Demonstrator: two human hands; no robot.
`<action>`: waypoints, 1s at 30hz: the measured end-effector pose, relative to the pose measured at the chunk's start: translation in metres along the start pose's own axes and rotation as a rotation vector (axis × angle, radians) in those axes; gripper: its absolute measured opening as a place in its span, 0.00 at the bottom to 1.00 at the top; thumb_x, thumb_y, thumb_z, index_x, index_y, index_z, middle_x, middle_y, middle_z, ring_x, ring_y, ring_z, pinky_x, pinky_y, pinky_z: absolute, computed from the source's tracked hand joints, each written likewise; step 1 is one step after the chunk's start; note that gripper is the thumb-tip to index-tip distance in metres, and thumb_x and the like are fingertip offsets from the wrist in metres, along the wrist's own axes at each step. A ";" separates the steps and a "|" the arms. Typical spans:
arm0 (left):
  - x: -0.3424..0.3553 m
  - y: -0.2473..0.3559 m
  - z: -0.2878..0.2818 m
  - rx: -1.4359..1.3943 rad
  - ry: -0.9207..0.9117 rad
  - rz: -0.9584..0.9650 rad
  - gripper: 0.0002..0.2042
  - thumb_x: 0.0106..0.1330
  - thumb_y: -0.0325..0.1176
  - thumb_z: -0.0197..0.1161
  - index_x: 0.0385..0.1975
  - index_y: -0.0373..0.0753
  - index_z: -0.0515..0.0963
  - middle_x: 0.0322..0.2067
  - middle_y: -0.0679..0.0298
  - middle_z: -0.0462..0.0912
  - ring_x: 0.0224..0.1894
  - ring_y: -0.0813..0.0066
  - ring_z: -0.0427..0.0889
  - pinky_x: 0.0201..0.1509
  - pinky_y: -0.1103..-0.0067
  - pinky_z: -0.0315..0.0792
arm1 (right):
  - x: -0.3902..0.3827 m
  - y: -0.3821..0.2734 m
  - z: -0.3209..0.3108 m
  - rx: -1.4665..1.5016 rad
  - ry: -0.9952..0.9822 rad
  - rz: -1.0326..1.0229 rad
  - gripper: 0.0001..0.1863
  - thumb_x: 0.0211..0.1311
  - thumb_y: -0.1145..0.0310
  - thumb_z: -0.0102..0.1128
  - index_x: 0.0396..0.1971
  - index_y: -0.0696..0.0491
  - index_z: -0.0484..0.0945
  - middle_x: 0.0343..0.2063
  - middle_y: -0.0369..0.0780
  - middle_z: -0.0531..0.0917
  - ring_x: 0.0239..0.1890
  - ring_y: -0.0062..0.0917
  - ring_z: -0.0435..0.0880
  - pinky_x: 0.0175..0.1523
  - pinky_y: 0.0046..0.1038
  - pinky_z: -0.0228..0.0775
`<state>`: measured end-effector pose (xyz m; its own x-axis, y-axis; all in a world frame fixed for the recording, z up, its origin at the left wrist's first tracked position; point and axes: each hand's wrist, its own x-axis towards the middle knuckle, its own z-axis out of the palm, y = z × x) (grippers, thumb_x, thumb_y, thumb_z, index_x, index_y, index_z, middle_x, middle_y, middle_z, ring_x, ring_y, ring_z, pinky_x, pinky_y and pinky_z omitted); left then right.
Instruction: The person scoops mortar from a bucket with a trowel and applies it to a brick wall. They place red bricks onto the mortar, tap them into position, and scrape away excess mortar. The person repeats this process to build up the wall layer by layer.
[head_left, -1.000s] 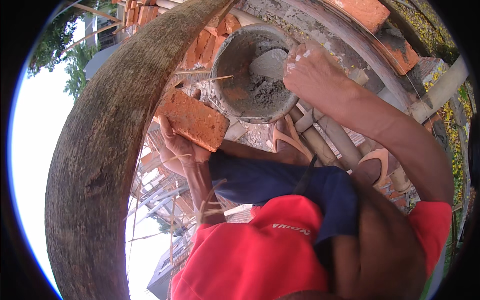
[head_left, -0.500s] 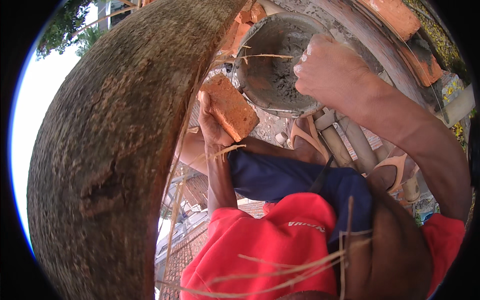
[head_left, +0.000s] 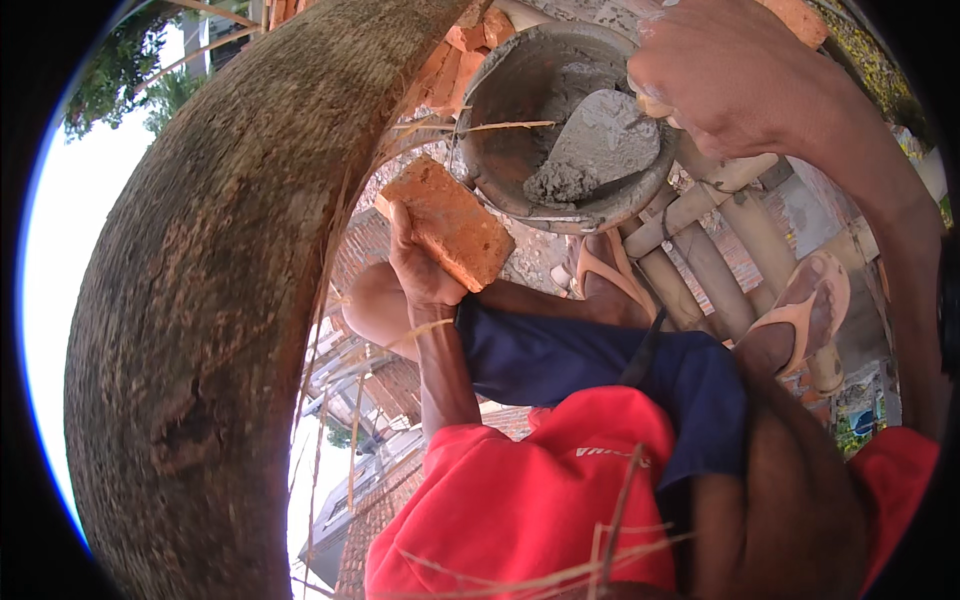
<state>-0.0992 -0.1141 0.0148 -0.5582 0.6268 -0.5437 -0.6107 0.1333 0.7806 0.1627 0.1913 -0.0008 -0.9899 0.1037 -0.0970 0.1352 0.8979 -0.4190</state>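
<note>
My left hand [head_left: 422, 262] is closed round an orange brick [head_left: 450, 225], its thumb along the near side. The brick is tilted and held just left of a round bucket [head_left: 478, 185] smeared with grey mortar. Over the bucket's right rim, my right hand [head_left: 690, 85] grips a trowel [head_left: 610, 135] by its handle, most of which the fist hides. Grey mortar coats the trowel's blade, and a lump of mortar [head_left: 558, 184] lies at its lower left edge inside the bucket.
A thick tree trunk or wooden pole [head_left: 200, 300] fills the left side. Broken bricks [head_left: 455, 70] lie behind the bucket. My sandalled feet [head_left: 800, 310] rest on bamboo poles [head_left: 715, 265] with gaps between them. Another brick [head_left: 800, 18] sits at the upper right.
My right hand has risen to the right, bringing the mortar-covered trowel blade into sight in the bucket. The left hand still holds the brick, shifted slightly left.
</note>
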 end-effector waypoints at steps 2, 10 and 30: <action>0.001 -0.001 -0.001 -0.007 0.006 -0.013 0.31 0.74 0.56 0.62 0.67 0.39 0.71 0.57 0.54 0.82 0.58 0.54 0.83 0.63 0.54 0.78 | -0.015 0.007 0.008 0.013 0.079 0.067 0.13 0.54 0.63 0.66 0.21 0.57 0.80 0.21 0.45 0.84 0.26 0.44 0.86 0.31 0.44 0.75; 0.003 0.007 -0.021 -0.014 0.055 -0.019 0.28 0.74 0.56 0.62 0.62 0.40 0.77 0.56 0.58 0.85 0.56 0.54 0.85 0.61 0.50 0.79 | -0.130 0.048 0.057 0.491 0.211 0.287 0.06 0.53 0.70 0.69 0.29 0.56 0.84 0.24 0.43 0.85 0.27 0.39 0.84 0.33 0.38 0.76; 0.012 0.025 -0.015 0.094 0.032 -0.211 0.31 0.69 0.53 0.68 0.68 0.44 0.72 0.62 0.52 0.77 0.62 0.45 0.77 0.65 0.38 0.70 | -0.398 -0.120 0.098 -0.415 -0.106 1.745 0.16 0.64 0.56 0.70 0.50 0.41 0.87 0.41 0.36 0.88 0.43 0.36 0.89 0.48 0.41 0.79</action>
<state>-0.1291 -0.1147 0.0234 -0.4421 0.5525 -0.7066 -0.6617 0.3308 0.6728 0.5445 0.0001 -0.0001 0.2781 0.9411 -0.1922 0.8777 -0.1677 0.4489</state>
